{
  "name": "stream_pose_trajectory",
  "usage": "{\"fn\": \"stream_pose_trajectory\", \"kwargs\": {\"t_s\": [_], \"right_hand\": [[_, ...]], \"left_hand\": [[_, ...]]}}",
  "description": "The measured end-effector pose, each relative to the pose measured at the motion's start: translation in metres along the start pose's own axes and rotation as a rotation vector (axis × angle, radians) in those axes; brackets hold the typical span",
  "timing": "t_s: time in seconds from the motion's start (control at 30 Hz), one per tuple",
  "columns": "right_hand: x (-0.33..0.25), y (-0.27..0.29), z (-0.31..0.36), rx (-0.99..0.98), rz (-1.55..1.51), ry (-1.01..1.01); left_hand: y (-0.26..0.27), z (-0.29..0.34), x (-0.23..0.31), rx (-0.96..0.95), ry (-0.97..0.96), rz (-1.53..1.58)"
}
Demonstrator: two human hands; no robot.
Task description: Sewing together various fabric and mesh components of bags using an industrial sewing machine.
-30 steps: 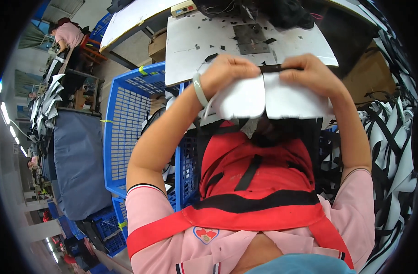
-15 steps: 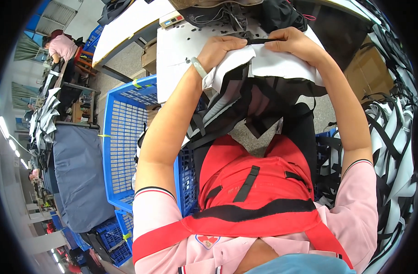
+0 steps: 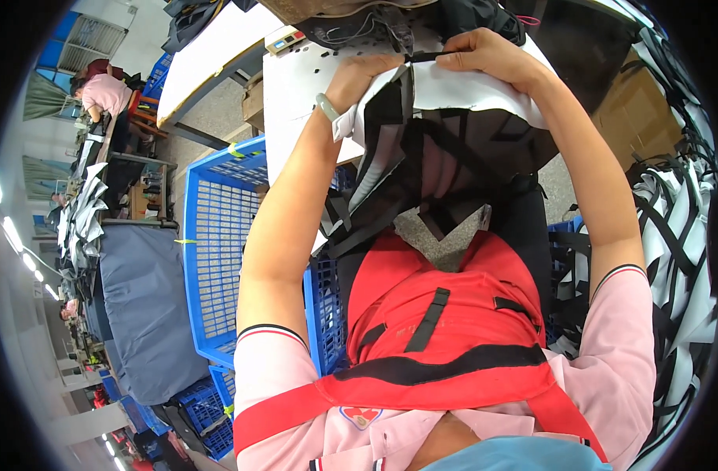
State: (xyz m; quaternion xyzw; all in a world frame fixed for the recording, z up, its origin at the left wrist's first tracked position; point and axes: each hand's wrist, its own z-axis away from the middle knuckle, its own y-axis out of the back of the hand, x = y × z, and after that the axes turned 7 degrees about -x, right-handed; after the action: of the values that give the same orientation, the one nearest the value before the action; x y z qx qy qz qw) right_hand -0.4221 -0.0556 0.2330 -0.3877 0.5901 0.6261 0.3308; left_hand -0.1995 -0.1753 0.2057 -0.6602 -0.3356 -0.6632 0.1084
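A white fabric panel point(image 3: 476, 93) with black mesh point(image 3: 484, 149) hangs over the near edge of the white table, its lower part above my lap. A narrow black strap point(image 3: 425, 56) runs along the panel's far edge. At its right, my right hand point(image 3: 488, 61) pinches strap and panel between thumb and fingers. My left hand point(image 3: 364, 77) is closed at the left end of that edge, just before the sewing machine point(image 3: 394, 27); its fingertips are partly hidden. A pale bangle point(image 3: 327, 107) circles my left wrist.
Small black scraps dot the white table point(image 3: 296, 102). A blue plastic basket point(image 3: 192, 259) stands at my left. Black-and-white cut pieces point(image 3: 681, 259) are heaped at my right, beside a cardboard box point(image 3: 637, 114). Another person point(image 3: 106, 93) sits at the far left.
Both hands have moved slightly away from me, toward the sewing machine, taking the strap and panel edge along. The panel's left part has folded up, showing a dark strip beside my left hand.
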Motion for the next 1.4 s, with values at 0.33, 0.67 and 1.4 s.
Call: {"fn": "stream_pose_trajectory", "kwargs": {"t_s": [0.33,0.67,1.4], "right_hand": [[-0.021,0.002,0.013,0.001,0.192,-0.12],[-0.013,-0.001,0.005,-0.03,0.106,-0.017],[0.052,-0.131,0.141,-0.568,0.038,-0.172]], "left_hand": [[-0.001,0.008,0.01,0.012,-0.003,-0.108],[0.007,0.006,-0.004,-0.003,-0.152,-0.204],[-0.174,0.162,0.043,-0.485,-0.185,-0.174]]}}
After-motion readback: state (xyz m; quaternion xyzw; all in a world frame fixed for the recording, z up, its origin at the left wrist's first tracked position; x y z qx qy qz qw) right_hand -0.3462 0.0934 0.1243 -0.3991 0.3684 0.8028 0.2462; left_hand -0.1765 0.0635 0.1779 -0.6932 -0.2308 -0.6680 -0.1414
